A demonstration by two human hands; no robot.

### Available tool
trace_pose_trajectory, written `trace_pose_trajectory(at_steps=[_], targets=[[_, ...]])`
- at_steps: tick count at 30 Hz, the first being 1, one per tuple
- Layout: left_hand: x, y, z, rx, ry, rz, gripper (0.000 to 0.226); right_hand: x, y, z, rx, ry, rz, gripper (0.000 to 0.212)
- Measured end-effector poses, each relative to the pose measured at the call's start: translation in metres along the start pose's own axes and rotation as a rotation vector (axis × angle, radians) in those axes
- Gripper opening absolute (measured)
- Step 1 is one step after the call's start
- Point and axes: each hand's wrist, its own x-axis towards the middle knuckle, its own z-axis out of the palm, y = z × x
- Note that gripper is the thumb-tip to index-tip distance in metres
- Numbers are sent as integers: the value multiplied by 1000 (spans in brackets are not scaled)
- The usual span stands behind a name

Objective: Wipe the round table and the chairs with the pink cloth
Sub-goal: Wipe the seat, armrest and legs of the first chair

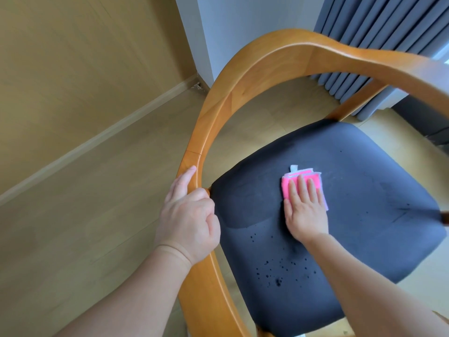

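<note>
Left hand (188, 216) is curled round the chair's wooden armrest rail (194, 152), steadying it. Right hand (305, 209) is flat, fingers straight, pressing the folded pink cloth (290, 184) on the dark seat cushion (364, 215). Looks mid-job: wet droplets (279, 271) near the front aren't wiped, and no round table in sight. Grey curtain (379, 25) behind, nothing blocking.

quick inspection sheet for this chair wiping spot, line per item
surface: dark seat cushion of the wooden armchair, dark wet spots near its front edge
job's things: folded pink cloth flat on the seat; round table not in view
clutter: nothing seen
grippers: right hand presses the cloth with straight fingers; left hand grips the curved wooden armrest
cables: nothing seen
surroundings: light wood floor, grey curtain, white wall
</note>
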Motion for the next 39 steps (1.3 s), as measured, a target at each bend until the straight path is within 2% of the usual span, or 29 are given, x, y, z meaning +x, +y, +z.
trace_pose_trajectory(at_steps=[8,13,18,23,27,30,33,39], targets=[[-2,1,-1,-32,6,6,29,-68,-88,32,-4,-65,-398,56],[-1,2,-3,-38,11,5,34,-99,-102,41,-85,-99,-558,54],[-2,2,-2,-12,-3,33,35,-101,-95,38,-141,-129,-596,56],[0,4,2,-28,-32,281,31,-99,-77,32,-149,-98,-636,55],[2,4,1,-45,-83,297,30,-92,-43,25,-161,-66,-638,55],[3,5,1,6,-121,338,31,-80,-13,17,-179,-76,-560,56],[5,4,2,25,-133,328,33,-66,23,8,-149,-78,-396,58],[4,5,1,22,-134,304,35,-44,99,-1,-11,1,162,67]])
